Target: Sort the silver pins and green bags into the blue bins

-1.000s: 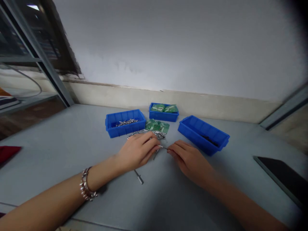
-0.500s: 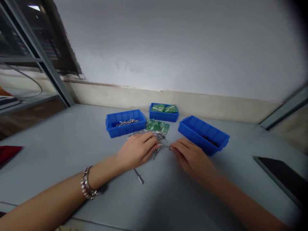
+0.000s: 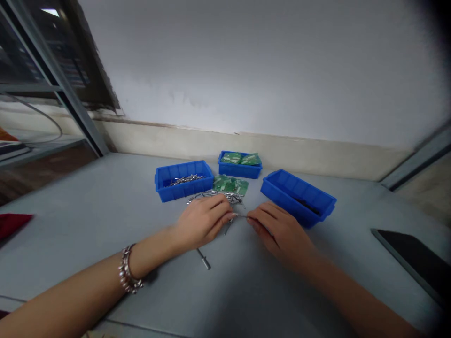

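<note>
Between my two hands runs a thin metal pop rivet (image 3: 241, 216), held level above the table. My left hand (image 3: 204, 220) pinches its left end between thumb and fingers. At the other end, the closed fingertips of my right hand (image 3: 276, 230) grip the rivet's thin tip. Just behind my left hand lies a loose pile of silvery rivets (image 3: 225, 195), partly covered by that hand. A single rivet with a thicker end (image 3: 203, 259) rests on the table below my left wrist. Green printed plastic packets (image 3: 230, 184) lie behind the pile.
A blue bin (image 3: 183, 190) at left holds more rivets. Another blue bin (image 3: 240, 169) at the back holds green packets. The right blue bin (image 3: 296, 197) contains small dark pieces. A dark flat device (image 3: 412, 258) lies far right, and a red item (image 3: 14, 223) far left.
Both hands keep their hold on the rivet. It has dipped slightly, and my right fingertips have shifted a little to the left. The bins and pile are unchanged.
</note>
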The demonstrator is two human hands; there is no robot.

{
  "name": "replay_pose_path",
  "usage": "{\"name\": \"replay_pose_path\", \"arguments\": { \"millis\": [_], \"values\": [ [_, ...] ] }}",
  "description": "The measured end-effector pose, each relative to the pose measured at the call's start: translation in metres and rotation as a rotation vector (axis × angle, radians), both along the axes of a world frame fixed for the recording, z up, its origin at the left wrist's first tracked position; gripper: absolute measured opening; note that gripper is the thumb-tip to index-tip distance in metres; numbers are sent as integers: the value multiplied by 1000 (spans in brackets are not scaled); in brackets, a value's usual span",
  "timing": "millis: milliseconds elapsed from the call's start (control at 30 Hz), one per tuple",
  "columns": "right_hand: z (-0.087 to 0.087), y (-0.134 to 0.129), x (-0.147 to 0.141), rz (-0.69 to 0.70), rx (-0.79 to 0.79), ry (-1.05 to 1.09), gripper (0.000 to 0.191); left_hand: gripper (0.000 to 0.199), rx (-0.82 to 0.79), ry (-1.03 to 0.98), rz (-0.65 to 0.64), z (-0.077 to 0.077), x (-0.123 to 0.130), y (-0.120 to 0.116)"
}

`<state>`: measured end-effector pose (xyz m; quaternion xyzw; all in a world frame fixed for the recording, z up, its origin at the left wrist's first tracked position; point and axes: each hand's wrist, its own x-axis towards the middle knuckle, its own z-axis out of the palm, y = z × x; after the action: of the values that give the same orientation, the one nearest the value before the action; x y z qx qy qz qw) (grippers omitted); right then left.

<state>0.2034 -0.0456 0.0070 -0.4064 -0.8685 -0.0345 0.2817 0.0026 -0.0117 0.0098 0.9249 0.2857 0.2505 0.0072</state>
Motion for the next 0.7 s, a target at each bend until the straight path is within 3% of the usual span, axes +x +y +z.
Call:
{"name": "replay_pose_path", "arguments": {
  "millis": [700],
  "values": [
    [1,-1,-2,-4,-52,-8,21,28,76,20,9,-2,0,1]
  ]
}}
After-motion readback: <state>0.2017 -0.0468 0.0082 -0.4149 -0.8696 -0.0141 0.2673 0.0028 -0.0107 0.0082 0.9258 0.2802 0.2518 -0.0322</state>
